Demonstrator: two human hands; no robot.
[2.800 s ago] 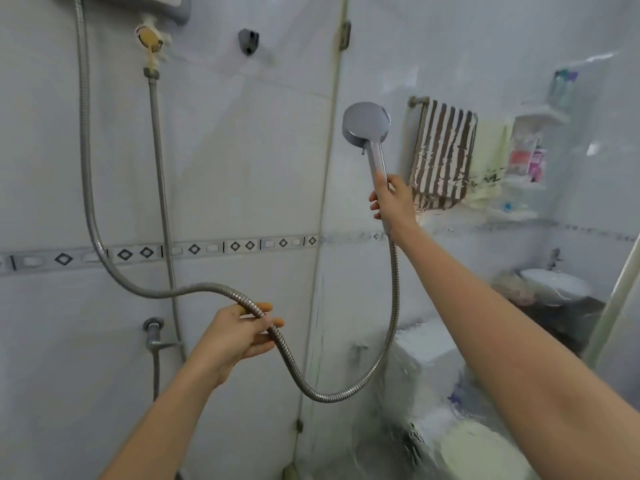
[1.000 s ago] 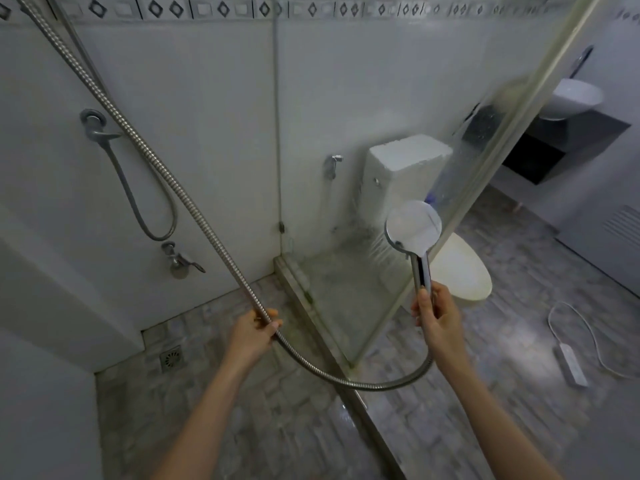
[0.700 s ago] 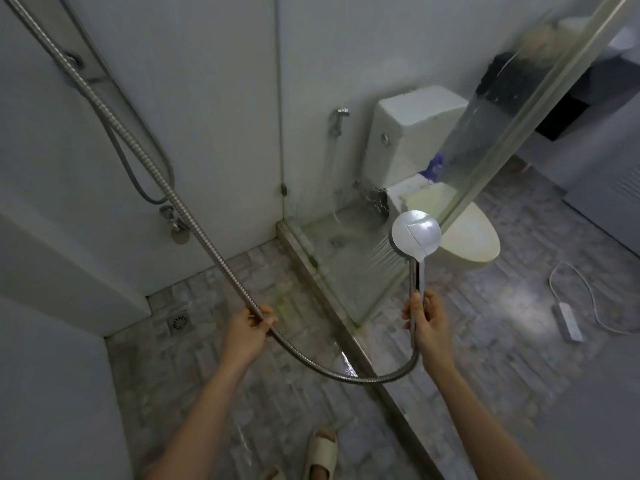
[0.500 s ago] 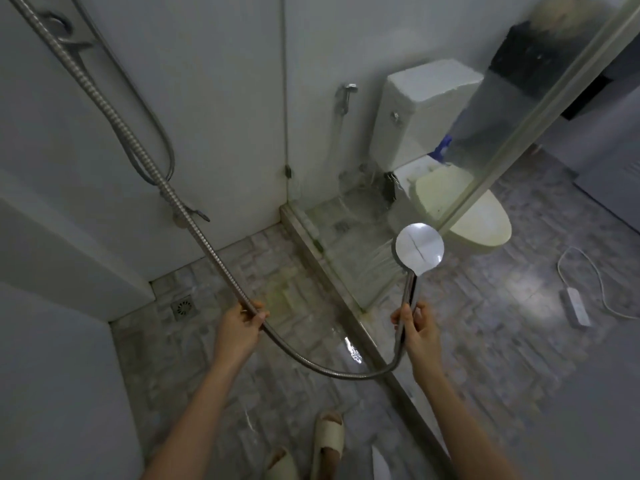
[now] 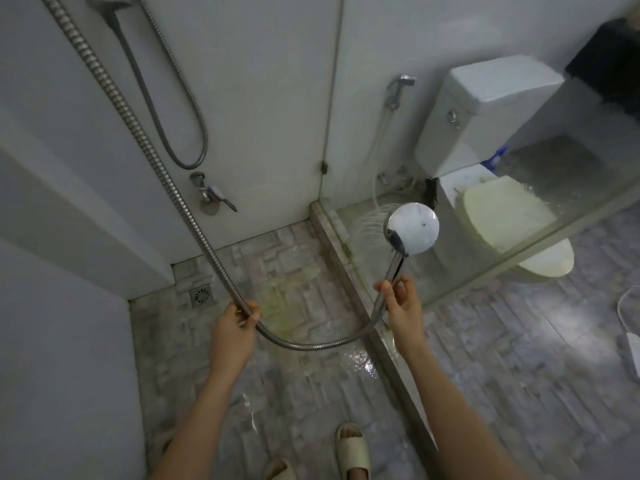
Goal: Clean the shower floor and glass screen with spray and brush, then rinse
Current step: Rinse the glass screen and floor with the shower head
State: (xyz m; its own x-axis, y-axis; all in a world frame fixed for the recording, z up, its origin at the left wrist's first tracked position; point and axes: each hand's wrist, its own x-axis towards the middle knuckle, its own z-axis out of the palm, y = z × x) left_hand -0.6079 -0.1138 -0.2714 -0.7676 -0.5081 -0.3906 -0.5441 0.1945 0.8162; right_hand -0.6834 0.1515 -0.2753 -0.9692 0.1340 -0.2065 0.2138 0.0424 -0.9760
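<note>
My right hand (image 5: 401, 306) grips the handle of the chrome shower head (image 5: 412, 228). Its round face points at the low part of the glass screen (image 5: 485, 216), and thin jets of water leave it to the left toward the glass. My left hand (image 5: 235, 323) holds the ribbed metal hose (image 5: 145, 136), which runs up to the top left and loops down between my hands. The tiled shower floor (image 5: 277, 271) below is wet, with a shining puddle by the raised curb (image 5: 332, 237).
A square floor drain (image 5: 201, 295) sits in the left corner. A wall tap (image 5: 213, 197) and a second thin hose (image 5: 183, 105) hang on the back wall. Behind the glass stand a toilet (image 5: 502, 209) and a bidet sprayer (image 5: 398, 90). My sandalled feet (image 5: 351, 448) show at the bottom.
The view has tilted from the upper wall down to the floor. My right hand has brought the shower head from high on the glass down to its low edge. Both hands keep their hold.
</note>
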